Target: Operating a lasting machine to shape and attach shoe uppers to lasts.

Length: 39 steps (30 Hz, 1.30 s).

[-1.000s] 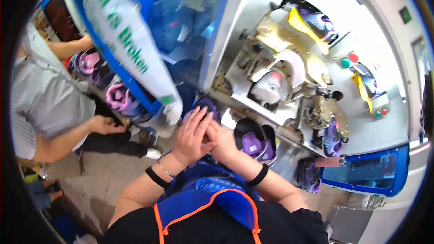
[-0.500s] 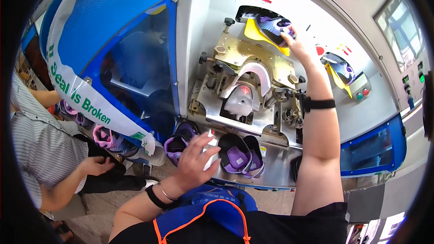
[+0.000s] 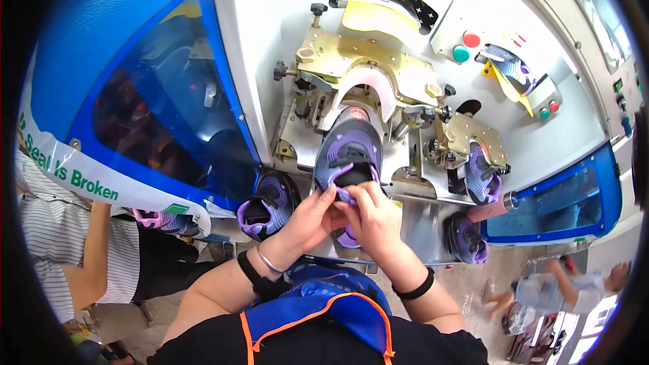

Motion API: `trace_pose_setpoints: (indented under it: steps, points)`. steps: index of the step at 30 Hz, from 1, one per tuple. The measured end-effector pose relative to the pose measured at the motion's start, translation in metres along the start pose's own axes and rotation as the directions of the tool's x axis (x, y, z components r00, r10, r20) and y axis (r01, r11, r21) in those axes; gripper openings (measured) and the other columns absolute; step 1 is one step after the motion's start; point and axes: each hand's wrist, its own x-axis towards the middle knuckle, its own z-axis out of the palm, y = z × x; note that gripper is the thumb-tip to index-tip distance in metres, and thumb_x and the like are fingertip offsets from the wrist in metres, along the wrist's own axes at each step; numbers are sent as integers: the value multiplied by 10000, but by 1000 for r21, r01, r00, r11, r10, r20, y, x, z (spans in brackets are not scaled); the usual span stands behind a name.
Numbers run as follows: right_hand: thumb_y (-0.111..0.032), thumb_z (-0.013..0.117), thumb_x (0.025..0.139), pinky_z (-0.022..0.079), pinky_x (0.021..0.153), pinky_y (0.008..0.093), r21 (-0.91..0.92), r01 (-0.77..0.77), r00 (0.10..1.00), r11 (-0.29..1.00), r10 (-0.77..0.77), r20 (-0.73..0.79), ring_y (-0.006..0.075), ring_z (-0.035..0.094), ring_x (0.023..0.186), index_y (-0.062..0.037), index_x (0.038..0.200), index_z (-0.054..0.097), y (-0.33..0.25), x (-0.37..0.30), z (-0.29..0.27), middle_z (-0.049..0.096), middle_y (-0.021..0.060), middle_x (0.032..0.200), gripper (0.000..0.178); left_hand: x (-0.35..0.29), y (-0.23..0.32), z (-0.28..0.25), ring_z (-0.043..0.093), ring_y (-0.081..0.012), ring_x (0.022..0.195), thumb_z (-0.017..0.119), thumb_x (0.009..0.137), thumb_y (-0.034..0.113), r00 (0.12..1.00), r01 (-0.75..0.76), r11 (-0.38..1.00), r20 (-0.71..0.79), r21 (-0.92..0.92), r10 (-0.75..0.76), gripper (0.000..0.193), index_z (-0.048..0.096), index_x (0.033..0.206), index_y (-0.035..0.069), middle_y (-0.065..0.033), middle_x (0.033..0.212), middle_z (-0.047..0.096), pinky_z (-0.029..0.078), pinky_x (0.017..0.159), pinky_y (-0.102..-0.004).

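Observation:
A purple and dark grey shoe upper [image 3: 349,143] lies with its toe toward the machine, over the rounded mould beneath the white arched pad [image 3: 368,86]. My left hand [image 3: 312,222] pinches the left side of its heel collar. My right hand [image 3: 372,220] grips the collar's right side, its fingertips close to the left ones. A red light mark [image 3: 357,114] falls on the toe. Part of another purple upper [image 3: 347,237] shows below my hands on the metal ledge. The mould itself is mostly hidden by the upper.
A shoe upper [image 3: 269,204] stands left of my hands, another [image 3: 466,238] to the right. One more [image 3: 481,174] sits at the neighbouring station. Red [image 3: 471,40] and green [image 3: 461,54] buttons are on the panel. A person in a striped shirt [image 3: 51,236] is at left.
The shoe upper has come down from the slot with the yellow flap to the mould. My right hand moved down with it, and my left hand, open before, now grips it too.

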Motion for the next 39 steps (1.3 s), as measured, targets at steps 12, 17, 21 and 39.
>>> trace_pose_setpoints:
  steps: [12, 17, 21, 39]
  points:
    - [-393, 697, 810, 430, 934, 551, -130, -48, 999, 990, 46, -13, 438, 463, 1195, -153, 1165, 648, 32, 60, 33, 528, 154, 1277, 431, 46, 0, 10, 595, -137, 1042, 418, 1019, 419, 977, -102, 994, -194, -33, 93, 399, 484, 1303, 146, -26, 1184, 577, 520, 893, -338]
    - [-335, 668, 840, 477, 857, 506, -88, -33, 998, 996, 29, -48, 428, 506, 1121, -147, 1082, 668, 32, 69, 38, 583, 132, 1154, 306, 46, 5, 14, 593, -150, 1053, 431, 996, 478, 968, -115, 993, -228, -28, 106, 463, 492, 1301, 135, -33, 1194, 580, 510, 903, -340]
    - [-322, 662, 844, 481, 844, 500, -110, -26, 999, 994, 22, -34, 421, 511, 1113, -154, 1074, 670, 33, 69, 39, 590, 128, 1145, 285, 44, 5, 24, 590, -153, 1068, 436, 987, 501, 962, -117, 991, -254, -62, 97, 493, 489, 1307, 130, -40, 1212, 574, 503, 911, -345]
    - [-322, 660, 846, 485, 845, 496, -111, -75, 997, 991, 70, -41, 417, 517, 1098, -155, 1069, 660, 31, 68, 43, 594, 117, 1121, 279, 43, 14, 24, 595, -174, 1070, 464, 975, 507, 953, -71, 997, -295, -3, 67, 505, 493, 1307, 127, -67, 1205, 579, 503, 919, -364]
